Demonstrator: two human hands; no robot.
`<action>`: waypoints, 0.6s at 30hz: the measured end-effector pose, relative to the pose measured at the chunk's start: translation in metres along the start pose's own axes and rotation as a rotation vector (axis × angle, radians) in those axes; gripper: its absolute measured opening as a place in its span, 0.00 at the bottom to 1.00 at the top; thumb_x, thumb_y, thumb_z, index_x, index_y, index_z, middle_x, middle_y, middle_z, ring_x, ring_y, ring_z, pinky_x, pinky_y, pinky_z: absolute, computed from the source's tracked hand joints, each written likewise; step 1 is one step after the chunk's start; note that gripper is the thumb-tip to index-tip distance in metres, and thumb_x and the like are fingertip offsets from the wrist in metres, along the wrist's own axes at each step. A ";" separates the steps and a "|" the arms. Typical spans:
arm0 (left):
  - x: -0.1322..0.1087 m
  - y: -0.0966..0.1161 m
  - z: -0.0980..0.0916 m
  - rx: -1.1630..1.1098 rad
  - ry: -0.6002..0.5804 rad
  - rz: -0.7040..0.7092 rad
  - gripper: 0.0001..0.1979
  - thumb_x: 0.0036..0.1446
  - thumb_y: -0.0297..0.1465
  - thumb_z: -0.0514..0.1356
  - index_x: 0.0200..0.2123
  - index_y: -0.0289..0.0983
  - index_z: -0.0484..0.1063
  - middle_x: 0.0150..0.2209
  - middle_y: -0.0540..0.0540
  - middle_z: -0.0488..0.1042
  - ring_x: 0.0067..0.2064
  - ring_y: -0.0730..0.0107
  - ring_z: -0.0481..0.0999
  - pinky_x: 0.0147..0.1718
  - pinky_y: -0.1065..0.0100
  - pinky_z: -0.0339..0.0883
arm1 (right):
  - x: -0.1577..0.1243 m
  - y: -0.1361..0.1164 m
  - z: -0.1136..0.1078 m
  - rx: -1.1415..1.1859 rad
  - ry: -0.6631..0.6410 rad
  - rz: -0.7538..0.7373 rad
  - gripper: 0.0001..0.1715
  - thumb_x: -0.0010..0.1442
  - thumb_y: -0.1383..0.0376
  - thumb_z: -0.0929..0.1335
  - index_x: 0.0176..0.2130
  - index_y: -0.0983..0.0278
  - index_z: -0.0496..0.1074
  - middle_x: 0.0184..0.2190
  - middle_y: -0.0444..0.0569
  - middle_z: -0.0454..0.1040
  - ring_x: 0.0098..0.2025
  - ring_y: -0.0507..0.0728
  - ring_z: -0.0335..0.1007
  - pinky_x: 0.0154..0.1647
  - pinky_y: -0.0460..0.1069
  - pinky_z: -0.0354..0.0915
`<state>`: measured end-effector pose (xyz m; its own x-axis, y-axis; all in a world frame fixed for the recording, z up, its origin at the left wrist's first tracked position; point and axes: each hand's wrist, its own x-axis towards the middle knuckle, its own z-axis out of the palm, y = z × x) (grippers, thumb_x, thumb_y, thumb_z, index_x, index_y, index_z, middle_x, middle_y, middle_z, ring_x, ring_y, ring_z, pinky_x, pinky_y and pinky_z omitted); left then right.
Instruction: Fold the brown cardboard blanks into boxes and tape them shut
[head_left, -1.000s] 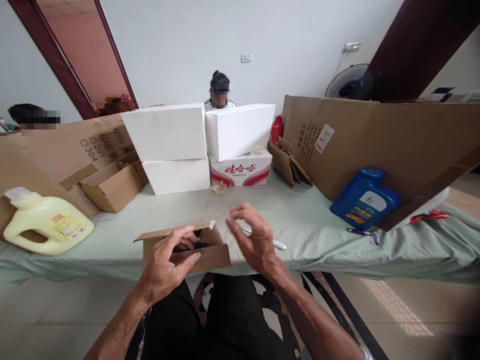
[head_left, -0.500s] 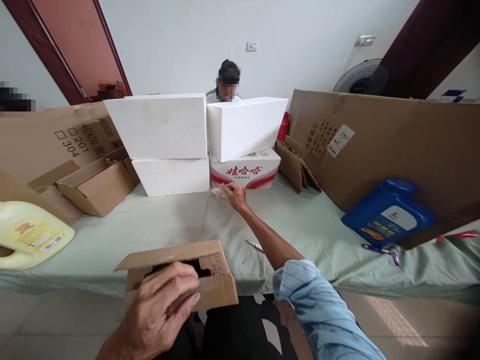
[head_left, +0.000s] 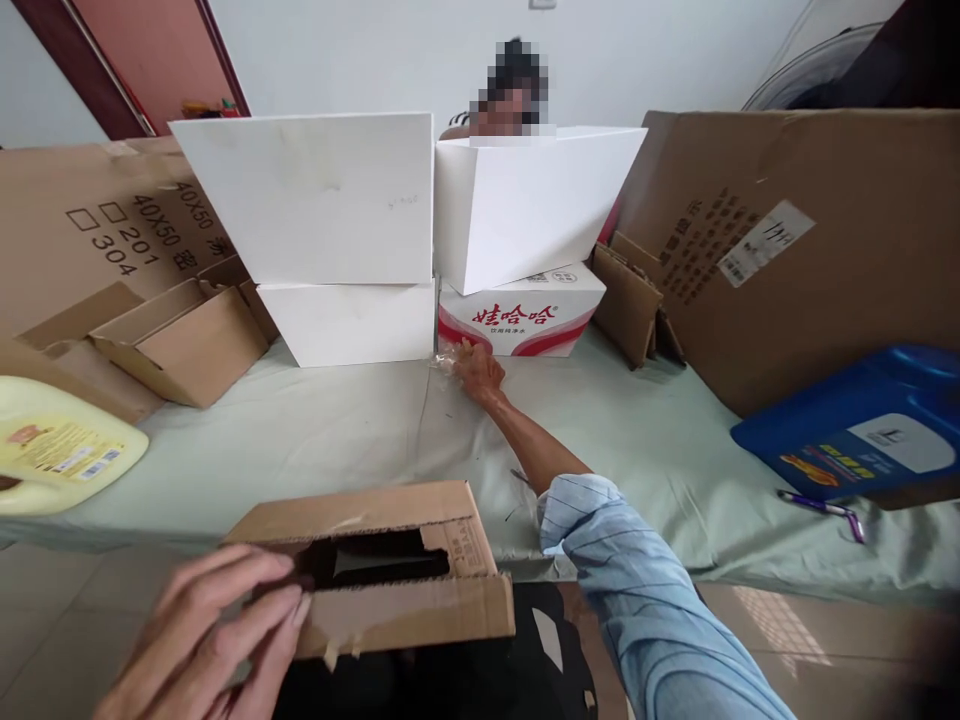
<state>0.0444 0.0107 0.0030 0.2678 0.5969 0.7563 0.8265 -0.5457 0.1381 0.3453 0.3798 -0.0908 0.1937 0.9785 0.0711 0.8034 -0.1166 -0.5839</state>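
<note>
My left hand [head_left: 206, 635] holds a small open cardboard box [head_left: 390, 565] by its left end, at the near edge of the table and low in the view; something dark lies inside the box. My right arm in a light blue sleeve stretches far forward. My right hand [head_left: 474, 367] rests on a small clear plastic bag [head_left: 448, 357] on the pale green tablecloth [head_left: 337, 430], right in front of a red-and-white printed carton [head_left: 521, 320]. The fingers are closed over the bag.
Two white boxes [head_left: 315, 200] are stacked at the back, a third [head_left: 532, 205] on the printed carton. Open cardboard boxes [head_left: 180, 340] lie left, a large cardboard sheet [head_left: 810, 240] right. A yellow jug [head_left: 60, 450], a blue jug [head_left: 862, 430] and a purple pen [head_left: 821, 505] are there. A person sits behind.
My right hand left the box, reached forward across the table and came down on the plastic bag. My head leaned in. My left hand slid toward the box's left end.
</note>
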 end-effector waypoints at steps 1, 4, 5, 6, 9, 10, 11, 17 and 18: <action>0.000 -0.003 -0.002 0.026 0.019 -0.045 0.19 0.58 0.24 0.72 0.48 0.51 0.84 0.45 0.46 0.85 0.48 0.49 0.86 0.50 0.45 0.83 | -0.002 -0.002 -0.001 -0.003 -0.002 -0.009 0.22 0.71 0.55 0.71 0.59 0.62 0.72 0.57 0.60 0.81 0.56 0.67 0.77 0.56 0.56 0.67; -0.001 -0.009 -0.002 0.036 0.055 -0.221 0.17 0.61 0.26 0.72 0.51 0.50 0.83 0.61 0.42 0.78 0.60 0.43 0.79 0.63 0.36 0.74 | -0.009 -0.005 -0.008 -0.004 -0.002 -0.041 0.16 0.78 0.56 0.63 0.54 0.62 0.74 0.56 0.59 0.81 0.55 0.65 0.77 0.55 0.56 0.67; -0.001 -0.011 -0.001 0.004 0.049 -0.264 0.17 0.62 0.28 0.71 0.52 0.50 0.83 0.66 0.42 0.74 0.64 0.41 0.76 0.64 0.37 0.73 | -0.012 -0.006 -0.011 -0.002 0.000 -0.052 0.18 0.79 0.57 0.61 0.53 0.62 0.75 0.55 0.59 0.82 0.54 0.65 0.76 0.55 0.56 0.67; -0.001 -0.014 0.000 -0.042 0.033 -0.300 0.16 0.63 0.30 0.71 0.54 0.50 0.83 0.70 0.43 0.70 0.67 0.41 0.74 0.64 0.38 0.74 | -0.015 -0.006 -0.015 0.001 0.005 -0.062 0.19 0.80 0.58 0.60 0.51 0.62 0.76 0.54 0.59 0.82 0.53 0.65 0.76 0.54 0.55 0.67; 0.003 -0.025 0.001 -0.194 -0.063 -0.373 0.13 0.69 0.36 0.66 0.54 0.48 0.83 0.72 0.44 0.69 0.68 0.43 0.74 0.63 0.45 0.77 | -0.029 -0.005 -0.030 0.018 0.040 -0.099 0.17 0.77 0.62 0.61 0.52 0.62 0.78 0.52 0.59 0.83 0.51 0.65 0.76 0.52 0.54 0.67; 0.005 -0.029 0.001 -0.251 -0.094 -0.393 0.12 0.71 0.37 0.63 0.53 0.47 0.84 0.70 0.44 0.72 0.67 0.45 0.76 0.63 0.48 0.77 | -0.035 -0.005 -0.036 0.027 0.060 -0.117 0.17 0.76 0.64 0.61 0.52 0.62 0.78 0.53 0.59 0.83 0.51 0.65 0.76 0.51 0.54 0.67; 0.007 -0.032 0.002 -0.310 -0.119 -0.416 0.13 0.73 0.38 0.61 0.52 0.46 0.84 0.68 0.43 0.74 0.67 0.48 0.77 0.63 0.51 0.77 | -0.042 -0.005 -0.043 0.039 0.082 -0.139 0.17 0.75 0.65 0.61 0.53 0.63 0.78 0.54 0.60 0.82 0.52 0.65 0.76 0.51 0.54 0.67; 0.018 -0.039 0.004 -0.453 -0.141 -0.526 0.17 0.73 0.45 0.60 0.50 0.43 0.84 0.59 0.41 0.80 0.61 0.51 0.80 0.60 0.56 0.78 | -0.115 -0.016 -0.088 0.148 0.176 -0.339 0.15 0.72 0.64 0.64 0.50 0.64 0.78 0.49 0.56 0.81 0.45 0.60 0.74 0.49 0.54 0.68; 0.019 -0.038 0.004 -0.451 -0.148 -0.533 0.17 0.72 0.47 0.61 0.50 0.43 0.84 0.59 0.40 0.79 0.61 0.51 0.80 0.58 0.56 0.79 | -0.133 -0.018 -0.097 0.189 0.185 -0.403 0.14 0.73 0.62 0.64 0.48 0.63 0.78 0.45 0.54 0.81 0.42 0.59 0.74 0.47 0.53 0.69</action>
<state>0.0200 0.0455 0.0093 -0.0252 0.9063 0.4220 0.5864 -0.3284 0.7404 0.3593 0.2349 -0.0113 -0.0012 0.8908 0.4544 0.7223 0.3151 -0.6157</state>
